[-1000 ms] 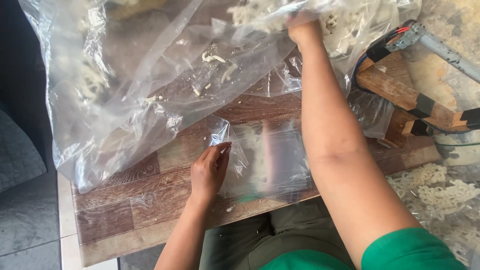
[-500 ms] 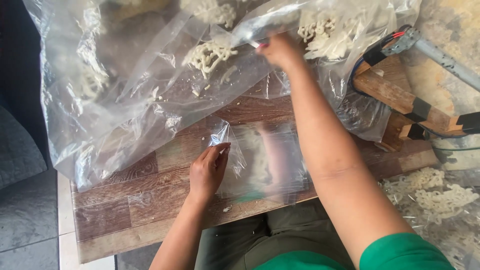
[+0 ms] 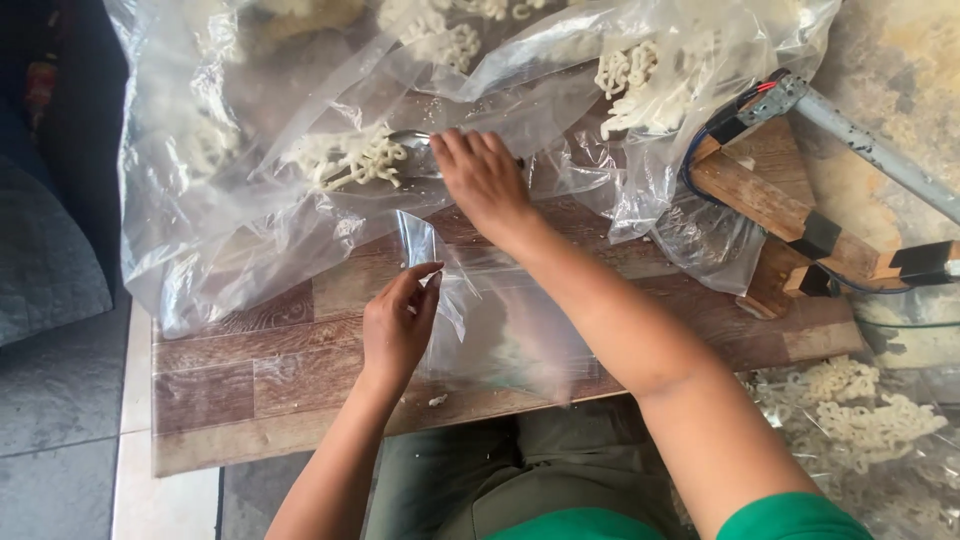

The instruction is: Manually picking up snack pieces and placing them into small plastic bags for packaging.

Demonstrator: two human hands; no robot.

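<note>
My left hand (image 3: 398, 322) pinches the open edge of a small clear plastic bag (image 3: 500, 320) lying on the wood-patterned board (image 3: 250, 370). My right hand (image 3: 485, 178) reaches forward and grips the handle of a metal scoop (image 3: 405, 150) loaded with pale, curly raw crackers (image 3: 345, 160). The scoop sits inside a large clear plastic sack (image 3: 230, 120) holding more of the crackers. The scoop hangs just beyond the small bag's mouth.
A wooden block with black tape, wires and a grey metal bar (image 3: 800, 190) stands at the right. More pale crackers in plastic (image 3: 870, 420) lie at the lower right. Grey cushion (image 3: 50, 250) and tiled floor (image 3: 60, 480) are at the left.
My right hand has drawn back from deep in the big sack toward me and to the left, bringing the loaded scoop near the small bag. My left hand lifted the bag's edge slightly.
</note>
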